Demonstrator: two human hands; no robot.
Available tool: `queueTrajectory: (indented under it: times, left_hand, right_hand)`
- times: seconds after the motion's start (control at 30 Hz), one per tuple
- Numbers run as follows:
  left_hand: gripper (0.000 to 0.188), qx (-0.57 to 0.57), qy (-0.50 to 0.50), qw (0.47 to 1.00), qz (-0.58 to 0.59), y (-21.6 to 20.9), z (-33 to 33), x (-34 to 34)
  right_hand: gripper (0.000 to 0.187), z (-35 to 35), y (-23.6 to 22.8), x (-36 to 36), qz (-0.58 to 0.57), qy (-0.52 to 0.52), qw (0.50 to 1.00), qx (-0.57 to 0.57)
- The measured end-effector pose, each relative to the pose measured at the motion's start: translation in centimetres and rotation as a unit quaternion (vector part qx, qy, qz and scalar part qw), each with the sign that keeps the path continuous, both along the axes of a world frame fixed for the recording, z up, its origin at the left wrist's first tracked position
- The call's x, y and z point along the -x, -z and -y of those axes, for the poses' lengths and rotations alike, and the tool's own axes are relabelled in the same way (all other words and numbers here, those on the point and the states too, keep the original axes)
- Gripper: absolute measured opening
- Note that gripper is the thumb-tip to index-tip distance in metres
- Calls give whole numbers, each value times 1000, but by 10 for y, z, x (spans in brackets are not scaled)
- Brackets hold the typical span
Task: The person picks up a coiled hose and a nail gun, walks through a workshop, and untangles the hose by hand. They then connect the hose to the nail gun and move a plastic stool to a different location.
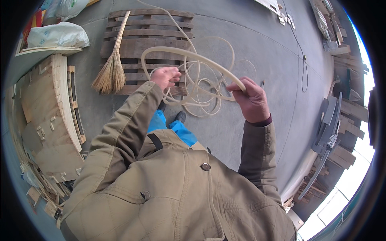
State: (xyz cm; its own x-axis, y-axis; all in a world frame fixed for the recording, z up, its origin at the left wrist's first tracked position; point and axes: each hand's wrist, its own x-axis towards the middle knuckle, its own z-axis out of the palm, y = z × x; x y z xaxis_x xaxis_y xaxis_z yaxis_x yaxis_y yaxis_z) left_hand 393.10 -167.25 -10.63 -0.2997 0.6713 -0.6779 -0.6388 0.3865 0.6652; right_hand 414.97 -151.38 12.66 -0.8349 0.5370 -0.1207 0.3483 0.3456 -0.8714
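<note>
Count one wooden pallet (138,43), flat on the grey floor (277,64). Then count seemingly one pale hose (161,49), raised in an arc between both hands and lying below in loose coils over floor and pallet edge (too tangled to number the turns). Looks light in any short stretch, springy rather than limp, fairly smooth, hardly fragile, though perhaps liable to kink. Best gripped, probably, along the raised arc, with a full wrap. Next, count one straw broom (111,74), laid across the pallet's left edge. Last, count two bare hands: right hand (253,100) with fingers curled firmly round the hose; left hand (165,78) with fingers loosely bent, close beside the hose. Cannot tell whether gripping there.
</note>
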Motion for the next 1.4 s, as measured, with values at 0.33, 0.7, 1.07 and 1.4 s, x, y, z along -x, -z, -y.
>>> queueTrajectory:
  times: [0.33, 0.7, 1.07, 1.4]
  left_hand:
    - [59, 42, -131, 958, -250, 16, 68, -4]
    - [18, -25, 277, 915, -294, -15, 123, -29]
    - [55, -34, 330, 927, 175, 30, 195, -63]
    - [105, -99, 348, 907, -213, 29, -11, -197]
  right_hand:
    - [28, -10, -20, -54, -25, 3, 999, -40]
    - [26, -40, -4, -122, -31, 105, 959, -260]
    - [22, -28, -31, -133, -96, 188, 876, -434]
    - [21, 34, -104, -146, -137, 132, 836, -515]
